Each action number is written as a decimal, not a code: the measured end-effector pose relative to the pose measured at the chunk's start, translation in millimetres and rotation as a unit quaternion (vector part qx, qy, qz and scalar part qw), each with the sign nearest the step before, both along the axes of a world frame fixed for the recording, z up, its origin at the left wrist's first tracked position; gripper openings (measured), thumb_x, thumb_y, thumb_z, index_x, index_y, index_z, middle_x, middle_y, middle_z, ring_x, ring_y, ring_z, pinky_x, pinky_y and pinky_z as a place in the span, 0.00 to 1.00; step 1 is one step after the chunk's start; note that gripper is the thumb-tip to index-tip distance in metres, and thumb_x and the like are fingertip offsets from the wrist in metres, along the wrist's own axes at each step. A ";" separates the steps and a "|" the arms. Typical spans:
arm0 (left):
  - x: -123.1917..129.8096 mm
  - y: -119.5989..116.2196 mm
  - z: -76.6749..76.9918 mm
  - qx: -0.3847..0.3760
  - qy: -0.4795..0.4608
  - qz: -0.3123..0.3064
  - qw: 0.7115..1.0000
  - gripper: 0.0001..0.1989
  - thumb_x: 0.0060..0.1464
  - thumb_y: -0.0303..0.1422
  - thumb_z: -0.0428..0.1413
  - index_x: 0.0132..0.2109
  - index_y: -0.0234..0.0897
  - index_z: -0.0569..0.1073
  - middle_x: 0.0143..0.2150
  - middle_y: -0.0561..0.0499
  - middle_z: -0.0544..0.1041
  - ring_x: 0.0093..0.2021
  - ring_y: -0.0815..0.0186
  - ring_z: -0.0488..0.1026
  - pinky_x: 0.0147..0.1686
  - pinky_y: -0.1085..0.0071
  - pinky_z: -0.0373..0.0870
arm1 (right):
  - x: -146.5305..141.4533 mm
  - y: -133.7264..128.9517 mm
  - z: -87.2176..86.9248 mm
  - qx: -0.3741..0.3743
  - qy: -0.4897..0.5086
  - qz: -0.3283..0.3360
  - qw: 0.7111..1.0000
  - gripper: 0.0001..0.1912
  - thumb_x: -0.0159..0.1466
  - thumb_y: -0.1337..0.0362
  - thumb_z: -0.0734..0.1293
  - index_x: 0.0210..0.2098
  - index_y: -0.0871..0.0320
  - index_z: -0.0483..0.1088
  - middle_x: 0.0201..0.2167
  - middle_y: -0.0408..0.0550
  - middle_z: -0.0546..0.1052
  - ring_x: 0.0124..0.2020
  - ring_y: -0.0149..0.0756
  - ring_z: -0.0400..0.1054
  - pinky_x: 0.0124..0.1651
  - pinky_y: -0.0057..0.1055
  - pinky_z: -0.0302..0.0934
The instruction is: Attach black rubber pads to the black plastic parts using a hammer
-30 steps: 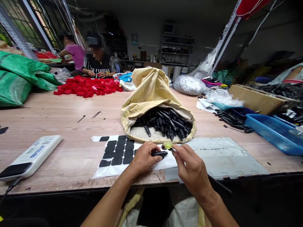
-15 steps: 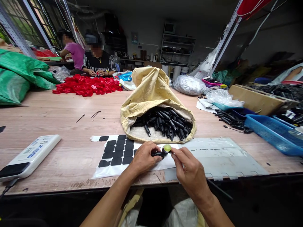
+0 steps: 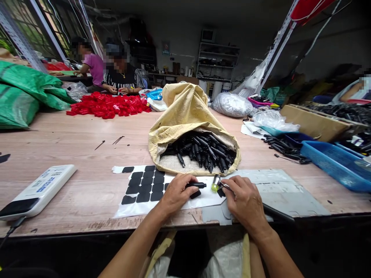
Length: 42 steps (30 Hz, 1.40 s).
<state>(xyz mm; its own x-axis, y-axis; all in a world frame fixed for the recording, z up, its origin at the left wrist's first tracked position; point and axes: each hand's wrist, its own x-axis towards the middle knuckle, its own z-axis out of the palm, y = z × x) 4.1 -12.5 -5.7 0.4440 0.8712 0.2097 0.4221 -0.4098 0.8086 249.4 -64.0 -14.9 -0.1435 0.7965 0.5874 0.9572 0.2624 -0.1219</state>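
Note:
My left hand (image 3: 177, 195) is closed around a black cylindrical part (image 3: 197, 185), which points right above a white sheet (image 3: 162, 210) bearing black rounded squares (image 3: 144, 189). The fingers of my right hand (image 3: 243, 197) pinch the handle of a small hammer (image 3: 216, 183) with a metal head and a yellow-green tip, over the sheet's right side. A loose black square (image 3: 195, 194) shows beside the left fingertips. Just behind the hands, a yellow sack (image 3: 185, 112) lies with its mouth open, full of black parts (image 3: 203, 150).
A white device (image 3: 40, 191) with a cable lies at the left. Red pieces (image 3: 108, 105) are heaped at the back left, near two people. Blue baskets (image 3: 333, 164) and a cardboard box (image 3: 315, 121) stand at the right. A grey plastic sheet (image 3: 286, 193) lies beside my right hand.
The hammer in my right hand has swung down and to the right, away from the black part. My right hand has moved right; the black part in my left hand now points straight right.

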 end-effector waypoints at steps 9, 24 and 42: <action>0.1 -0.3 -6.0 0.062 0.001 0.004 0.998 0.06 0.58 0.29 0.56 0.42 0.40 0.75 0.42 0.51 0.78 0.45 0.60 0.69 0.48 0.64 0.65 | -52.8 5.9 19.5 -0.052 -0.044 0.081 0.994 0.09 0.69 0.59 0.64 0.33 0.55 0.68 0.33 0.47 0.72 0.40 0.41 0.61 0.42 0.38 0.50; 6.0 -4.5 -7.4 0.139 0.027 0.044 0.989 0.03 0.57 0.27 0.54 0.37 0.39 0.72 0.37 0.48 0.77 0.41 0.59 0.69 0.43 0.63 0.63 | -55.0 18.1 5.6 -0.069 0.058 0.131 0.987 0.12 0.70 0.63 0.61 0.29 0.56 0.63 0.31 0.46 0.70 0.37 0.38 0.59 0.42 0.35 0.51; 2.4 -4.3 0.4 0.055 0.082 -0.028 0.995 0.22 0.71 0.38 0.44 0.28 0.37 0.69 0.30 0.54 0.74 0.39 0.63 0.67 0.43 0.64 0.56 | -18.7 7.3 20.2 -0.095 0.078 0.144 0.982 0.08 0.62 0.60 0.71 0.37 0.55 0.69 0.35 0.45 0.73 0.40 0.40 0.63 0.44 0.37 0.54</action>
<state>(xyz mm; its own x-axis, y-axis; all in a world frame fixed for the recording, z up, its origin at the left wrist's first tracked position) 6.5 -16.8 -5.3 0.5268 0.8200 0.2240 0.5188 -0.5189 0.6794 230.7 -56.6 5.4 -0.2982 0.8338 0.4646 0.8128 0.4770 -0.3345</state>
